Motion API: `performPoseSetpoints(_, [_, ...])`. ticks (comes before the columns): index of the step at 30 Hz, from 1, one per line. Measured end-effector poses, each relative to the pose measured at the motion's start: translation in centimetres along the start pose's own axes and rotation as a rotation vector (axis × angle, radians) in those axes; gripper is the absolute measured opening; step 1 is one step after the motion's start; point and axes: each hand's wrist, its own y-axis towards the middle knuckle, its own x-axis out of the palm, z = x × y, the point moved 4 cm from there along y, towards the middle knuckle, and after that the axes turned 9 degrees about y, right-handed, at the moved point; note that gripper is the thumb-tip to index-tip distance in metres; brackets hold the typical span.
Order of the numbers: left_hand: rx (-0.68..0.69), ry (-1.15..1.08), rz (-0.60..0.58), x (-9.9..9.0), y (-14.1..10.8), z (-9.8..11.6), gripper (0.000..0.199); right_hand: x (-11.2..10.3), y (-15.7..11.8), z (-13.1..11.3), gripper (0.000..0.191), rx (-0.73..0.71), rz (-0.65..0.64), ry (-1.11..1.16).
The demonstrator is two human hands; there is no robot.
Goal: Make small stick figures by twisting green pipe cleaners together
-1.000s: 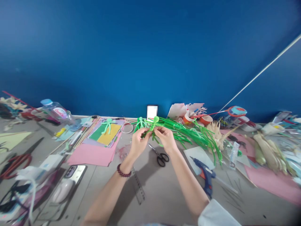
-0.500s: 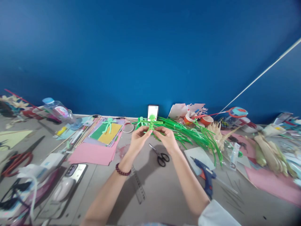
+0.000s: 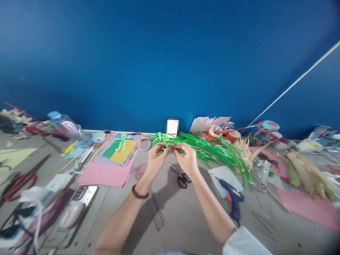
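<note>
Head view: just below frame centre, I have the green wire figure point(image 3: 165, 137) pinched narrowly in both hands, its rounded top nearer the left hand point(image 3: 156, 158), a strip running crosswise toward the right hand point(image 3: 188, 158). Fingers hide its lower end, so I can't tell its long axis.

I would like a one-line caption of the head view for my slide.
Left hand and right hand hold a small green figure over a cluttered grey table.
</note>
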Motion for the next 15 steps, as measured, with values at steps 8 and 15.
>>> performPoseSetpoints(8, [-0.019,-0.068,-0.051,0.03,0.26,-0.24,0.022,-0.35,0.15,-0.07,0.008,0.042,0.028,-0.008])
performPoseSetpoints(15, [0.017,-0.089,-0.056,-0.04,0.16,0.02,0.021,-0.13,-0.15,0.22,0.011,0.141,0.046,0.062])
